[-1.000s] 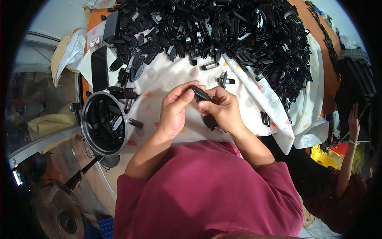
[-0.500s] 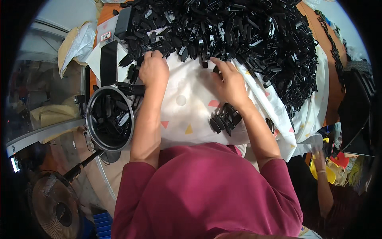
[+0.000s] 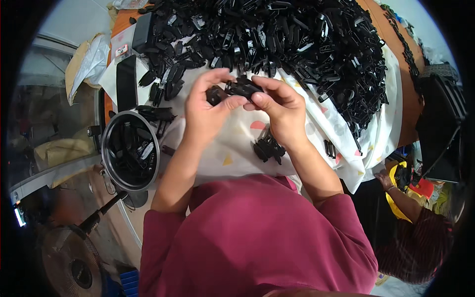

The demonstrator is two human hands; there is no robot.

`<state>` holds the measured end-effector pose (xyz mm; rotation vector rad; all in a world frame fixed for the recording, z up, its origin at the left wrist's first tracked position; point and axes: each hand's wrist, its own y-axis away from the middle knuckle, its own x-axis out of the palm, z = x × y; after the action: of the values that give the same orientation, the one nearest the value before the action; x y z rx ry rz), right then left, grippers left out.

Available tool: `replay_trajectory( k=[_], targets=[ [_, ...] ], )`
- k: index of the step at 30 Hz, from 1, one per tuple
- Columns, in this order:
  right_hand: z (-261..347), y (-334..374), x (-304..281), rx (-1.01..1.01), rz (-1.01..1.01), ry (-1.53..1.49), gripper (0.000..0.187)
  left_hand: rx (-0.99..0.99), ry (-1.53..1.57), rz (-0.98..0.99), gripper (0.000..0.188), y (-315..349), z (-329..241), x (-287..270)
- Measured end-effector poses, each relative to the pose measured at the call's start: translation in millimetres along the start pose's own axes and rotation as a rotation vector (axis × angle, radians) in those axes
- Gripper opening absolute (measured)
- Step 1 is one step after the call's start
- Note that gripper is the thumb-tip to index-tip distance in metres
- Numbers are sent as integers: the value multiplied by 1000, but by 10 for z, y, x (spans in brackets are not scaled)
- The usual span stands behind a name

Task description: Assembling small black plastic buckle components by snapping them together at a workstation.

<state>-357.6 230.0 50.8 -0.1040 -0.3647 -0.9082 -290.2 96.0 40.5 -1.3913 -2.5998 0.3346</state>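
Observation:
Both hands are raised together above the cloth in front of the heap. My left hand curls around a small black plastic clip-like piece, its thumb reaching toward the other hand. Between the fingertips of my right hand are dark clip-like pieces, and the left fingertips meet them; how many there are cannot be made out. A large heap of similar glossy black pieces lies beyond the hands. Below my right hand sits a small cluster of the same pieces.
A metal-rimmed round pot with black pieces inside stands at the left. Nearby lie a dark phone-like slab and a grey box. White patterned cloth covers the table. A fan is lower left; another person's arm is at right.
My left hand has come right from the heap's left edge, and my right hand has moved left to meet it, with black pieces now between them. The other person's arm at right has shifted.

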Motion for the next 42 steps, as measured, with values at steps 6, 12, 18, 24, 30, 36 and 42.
replay_trajectory(
  k=[6, 12, 18, 24, 30, 36, 42],
  targets=[
    [-36, 101, -103, -408, -20, 408, 29, -418, 197, 102, 32, 124, -136, 26],
    [224, 107, -156, -652, 75, 786, 33, 45, -178, 229, 33, 67, -227, 11],
    [309, 153, -223, -680, 137, 911, 35, 65, -187, 250, 32, 101, -225, 17],
    [41, 308, -119, -685, -52, 1094, 38, -610, 521, 141, 31, 286, -45, 200],
    [-127, 384, -154, 23, -194, 524, 24, -716, 677, 96, 31, 357, 124, 192],
    [-355, 217, -103, 13, -201, 353, 22, -821, 890, 108, 24, 205, 387, 104],
    [-455, -125, -36, 94, -161, 361, 32, -693, 810, -55, 23, 103, 459, 45]
  ],
)
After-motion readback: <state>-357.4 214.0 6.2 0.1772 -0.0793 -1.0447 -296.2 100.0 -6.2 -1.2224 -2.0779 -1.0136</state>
